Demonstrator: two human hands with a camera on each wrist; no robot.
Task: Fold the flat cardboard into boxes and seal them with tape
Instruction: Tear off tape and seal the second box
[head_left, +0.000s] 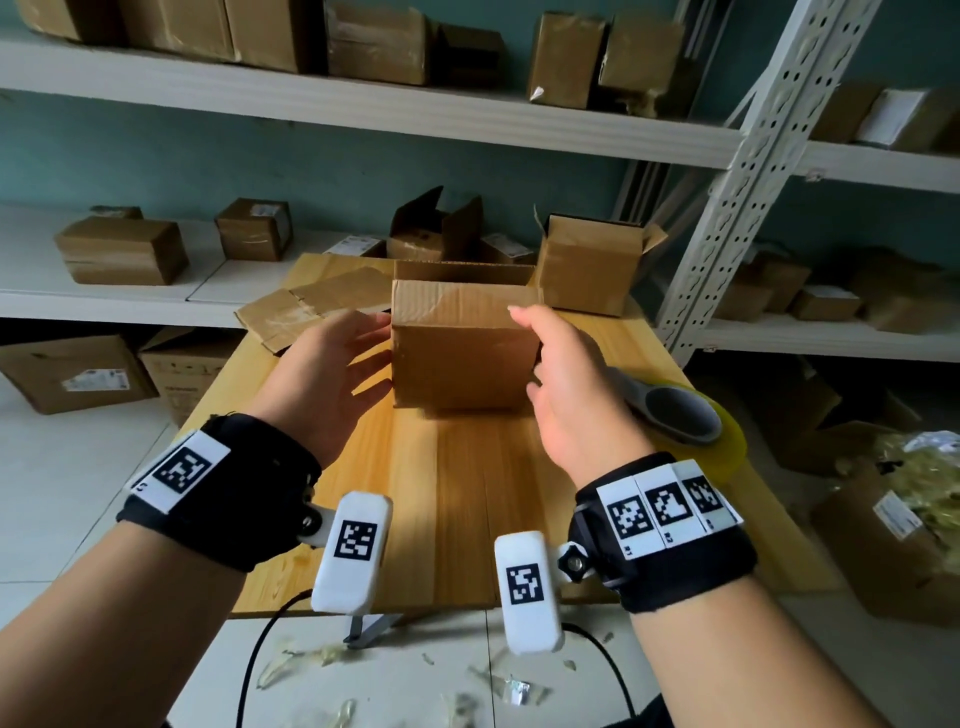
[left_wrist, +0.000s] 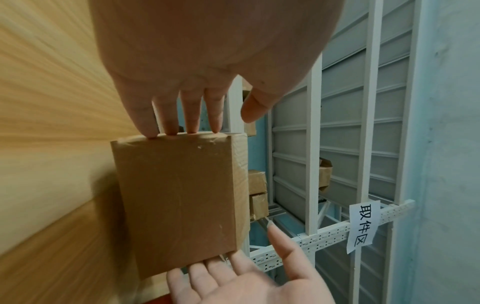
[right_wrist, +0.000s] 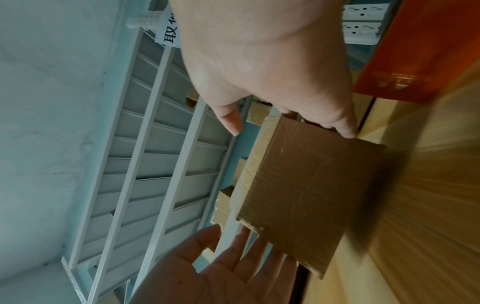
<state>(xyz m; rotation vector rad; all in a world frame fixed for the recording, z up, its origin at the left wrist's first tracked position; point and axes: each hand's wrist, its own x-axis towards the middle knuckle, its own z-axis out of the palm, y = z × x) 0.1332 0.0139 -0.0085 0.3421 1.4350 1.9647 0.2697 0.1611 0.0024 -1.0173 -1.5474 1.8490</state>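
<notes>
Both hands, left hand (head_left: 332, 374) and right hand (head_left: 566, 379), flank box (head_left: 462, 358), hiding its sides.

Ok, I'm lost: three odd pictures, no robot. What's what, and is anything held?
No machine: a person with a camera on the head and one on each wrist. The head view looks down at a wooden table. The left hand and right hand flank a folded cardboard box, fingers straight, touching its sides rather than gripping it. The wrist views show the same box side-on. A tape dispenser lies at the right, flat cardboard behind at the left, an open box behind at the right.
</notes>
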